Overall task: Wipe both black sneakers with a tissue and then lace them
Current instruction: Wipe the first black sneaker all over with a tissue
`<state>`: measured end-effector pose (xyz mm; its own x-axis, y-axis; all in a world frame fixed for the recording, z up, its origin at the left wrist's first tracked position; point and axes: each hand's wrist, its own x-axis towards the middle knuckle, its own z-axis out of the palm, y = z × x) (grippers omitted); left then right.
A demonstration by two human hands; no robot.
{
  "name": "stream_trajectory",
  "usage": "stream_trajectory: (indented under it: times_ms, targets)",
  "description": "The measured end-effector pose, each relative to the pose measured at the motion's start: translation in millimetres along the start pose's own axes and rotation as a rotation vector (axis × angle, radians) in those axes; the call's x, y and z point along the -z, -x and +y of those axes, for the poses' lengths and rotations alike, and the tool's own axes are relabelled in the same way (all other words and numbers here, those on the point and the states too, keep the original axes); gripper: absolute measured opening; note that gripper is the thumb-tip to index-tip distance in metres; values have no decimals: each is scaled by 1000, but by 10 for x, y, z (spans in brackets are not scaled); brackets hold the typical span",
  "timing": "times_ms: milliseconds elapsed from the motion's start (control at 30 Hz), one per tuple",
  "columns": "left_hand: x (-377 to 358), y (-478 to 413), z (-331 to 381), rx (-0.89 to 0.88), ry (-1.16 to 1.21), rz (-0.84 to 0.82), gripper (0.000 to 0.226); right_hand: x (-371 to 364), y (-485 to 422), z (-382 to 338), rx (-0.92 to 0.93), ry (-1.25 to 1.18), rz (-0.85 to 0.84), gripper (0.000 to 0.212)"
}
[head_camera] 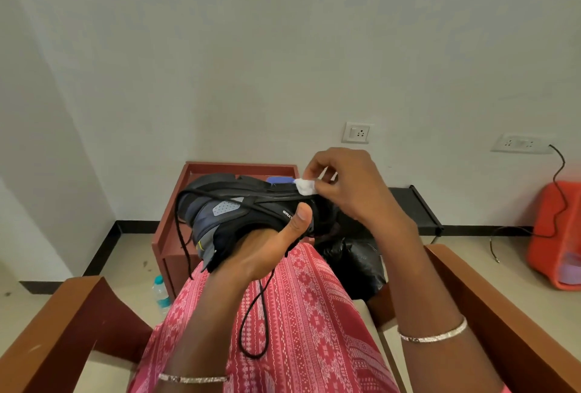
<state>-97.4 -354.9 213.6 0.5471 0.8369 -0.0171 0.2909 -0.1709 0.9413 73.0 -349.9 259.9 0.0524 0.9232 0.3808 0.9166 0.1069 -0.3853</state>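
The person sits in a wooden armchair [63, 314], and a pink patterned cloth [314, 314] covers the lap. The left hand [267, 248] holds one black sneaker [232, 204] from below, above the lap and not resting on anything; the fingers go under the shoe and the thumb [300, 216] presses on its side, close to small white letters. The sneaker lies on its side, with the sole turned up and away from the person, and it has grey patches on the upper part. The right hand [352, 185] pinches a small white tissue [306, 186], crumpled into a ball, between the thumb and the fingertips, and the tissue touches the edge of the sole. A black lace [261, 307] is loose: one part hangs down over the pink cloth in a long loop, and another part hangs at the left side of the shoe. Each wrist carries a thin silver bracelet [434, 334]. Behind the sneaker stands a small red-brown counter [239, 166] with a raised rim, and a blue thing [279, 179] lies near its far right corner, partly hidden by the shoe. A black bag [352, 263] lies just beside the right knee. On the floor, a plastic bottle [161, 295] stands next to the left front corner of the counter. At the right wall there is an orange plastic basket [553, 235], and a black cable [558, 179] runs down over it from the wall socket.
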Motion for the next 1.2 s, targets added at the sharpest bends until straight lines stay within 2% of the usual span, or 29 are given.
stream_trajectory:
  times_ms: [33, 67, 167, 200, 300, 400, 467, 600, 633, 733, 800, 833, 900, 933, 1100, 1133, 1200]
  targets:
    - [-7, 14, 32, 5, 4, -4, 86, -32, -4, -24, 16, -30, 5, 23]
    - [-16, 16, 34, 5, -17, -2, 91, -69, -12, -67, 36, -77, -2, 21]
    - [-25, 30, 16, -7, -98, 13, 134, -203, -51, -264, 134, -237, -30, 20]
    - [-21, 40, 10, 3, -99, 15, 134, -241, -57, -327, 175, -280, -18, 20]
    - [3, 92, 80, 38, -115, -5, 108, -257, -48, -392, 253, -375, 7, 21]
    - [35, 97, 100, 38, -137, -17, 95, -151, -36, -234, 214, -282, -37, 21]
    - [50, 102, 106, 53, -129, -17, 105, -66, -27, -71, 147, -172, -49, 21]
    - [53, 97, 89, 49, -155, -11, 142, 48, 41, 135, 10, -25, -58, 24]
    - [50, 93, 88, 50, -171, -20, 142, 40, 61, 139, 12, -26, -58, 25]
    - [18, 81, 106, 35, -189, -29, 116, -58, 106, 20, 80, -88, -49, 27]
    - [11, 63, 66, 5, -199, -30, 127, -159, 127, -129, 137, -179, -46, 26]
    - [6, 54, 41, -5, -196, -35, 125, -206, 134, -206, 167, -219, -32, 25]
    - [6, 55, 45, 17, -170, -33, 108, -276, 144, -311, 210, -289, -7, 23]
    - [20, 55, 51, 25, -163, -31, 109, -291, 140, -327, 220, -312, 2, 23]
    - [79, 20, -4, 57, -182, -7, 133, -262, 146, -75, 113, -104, 93, 24]
    - [83, 14, -14, 80, -192, -10, 132, -249, 167, -11, 63, -68, 119, 25]
    - [62, -1, -17, 117, -213, -21, 116, -259, 219, 61, -10, 8, 149, 26]
